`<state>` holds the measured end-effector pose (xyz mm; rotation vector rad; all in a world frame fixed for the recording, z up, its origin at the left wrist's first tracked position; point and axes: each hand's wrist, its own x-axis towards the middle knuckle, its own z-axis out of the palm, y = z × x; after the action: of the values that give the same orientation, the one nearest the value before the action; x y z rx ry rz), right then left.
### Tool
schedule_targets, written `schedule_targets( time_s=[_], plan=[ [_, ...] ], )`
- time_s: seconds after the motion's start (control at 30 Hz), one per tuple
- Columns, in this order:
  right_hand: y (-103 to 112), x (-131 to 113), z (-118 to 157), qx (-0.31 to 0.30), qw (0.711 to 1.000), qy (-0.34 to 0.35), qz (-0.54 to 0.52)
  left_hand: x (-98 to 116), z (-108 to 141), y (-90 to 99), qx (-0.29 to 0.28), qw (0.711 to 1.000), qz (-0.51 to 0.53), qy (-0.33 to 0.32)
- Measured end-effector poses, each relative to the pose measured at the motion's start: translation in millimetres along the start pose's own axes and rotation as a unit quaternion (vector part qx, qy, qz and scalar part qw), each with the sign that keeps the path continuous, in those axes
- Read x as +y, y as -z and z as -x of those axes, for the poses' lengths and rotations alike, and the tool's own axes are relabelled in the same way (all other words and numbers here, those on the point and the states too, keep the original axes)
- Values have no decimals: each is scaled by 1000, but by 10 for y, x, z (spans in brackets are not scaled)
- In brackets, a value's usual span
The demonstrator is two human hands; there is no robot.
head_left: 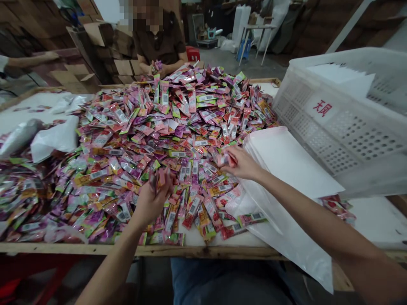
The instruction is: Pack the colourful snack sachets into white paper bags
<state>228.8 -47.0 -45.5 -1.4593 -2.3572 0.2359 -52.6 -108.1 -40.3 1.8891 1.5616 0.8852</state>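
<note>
A wide heap of small, brightly printed snack packets (200,144) in pink, purple, green and orange covers the table. My left hand (152,197) is closed around a few packets above the near part of the heap, somewhat blurred. Farther right, my right hand (243,163) grips pinkish snack packets (226,158) between thumb and fingers. Beneath my right wrist and forearm lie clear plastic bags (263,203) with a white sheet (295,161) on or in them, hanging past the table's front edge. Which flavours each hand holds I cannot make out.
A white perforated crate (343,114) with white sheets inside stands at the right. White filled bags (57,137) lie at the left. The wooden table rim (203,252) runs in front of me. Across the heap a person (160,40) holds packets; another person's arm (32,61) reaches in far left.
</note>
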Motion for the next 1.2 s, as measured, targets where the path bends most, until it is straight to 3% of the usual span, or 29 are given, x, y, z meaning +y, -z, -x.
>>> schedule_targets(
  time_s=[0.1, 0.2, 0.3, 0.4, 0.53, 0.63, 0.7, 0.77, 0.83, 0.9, 1.0, 1.07, 1.13, 1.2],
  plan=[
    [-152, -153, 44, -148, 985, 72, 59, -64, 424, -267, -94, 991, -65, 72],
    [-428, -224, 64, -258, 952, 87, 144, -119, 647, -631, -170, 948, -229, 141],
    [-603, -182, 107, -252, 952, 77, 158, -194, 708, -796, -194, 924, -286, 165],
    [-618, -76, 160, -213, 970, 49, 105, -311, 715, -712, -201, 944, -206, 159],
    [-454, 87, 187, -52, 997, -29, -39, -446, 673, -404, -129, 987, -75, 53],
    [-256, 186, 231, 27, 994, -62, -87, -398, 600, -179, -113, 989, -66, -70],
    [-144, 211, 293, 5, 993, -90, -77, -267, 551, -121, -168, 976, -84, -110],
    [-88, 181, 357, -30, 991, -119, -45, -79, 511, -184, -243, 951, -125, -146],
    [-101, 90, 389, -66, 989, -134, -18, 117, 470, -364, -312, 908, -173, -219],
    [-175, -44, 375, -119, 987, -106, -2, 266, 423, -615, -346, 862, -229, -292],
    [-346, -240, 314, -233, 971, -30, 48, 350, 354, -968, -342, 816, -322, -338],
    [-451, -311, 296, -281, 956, -13, 84, 331, 340, -1098, -329, 803, -355, -349],
    [-520, -310, 317, -283, 955, -4, 86, 288, 380, -1119, -306, 803, -355, -368],
    [-539, -247, 367, -248, 968, 21, 46, 242, 485, -1055, -265, 818, -331, -387]
  ],
)
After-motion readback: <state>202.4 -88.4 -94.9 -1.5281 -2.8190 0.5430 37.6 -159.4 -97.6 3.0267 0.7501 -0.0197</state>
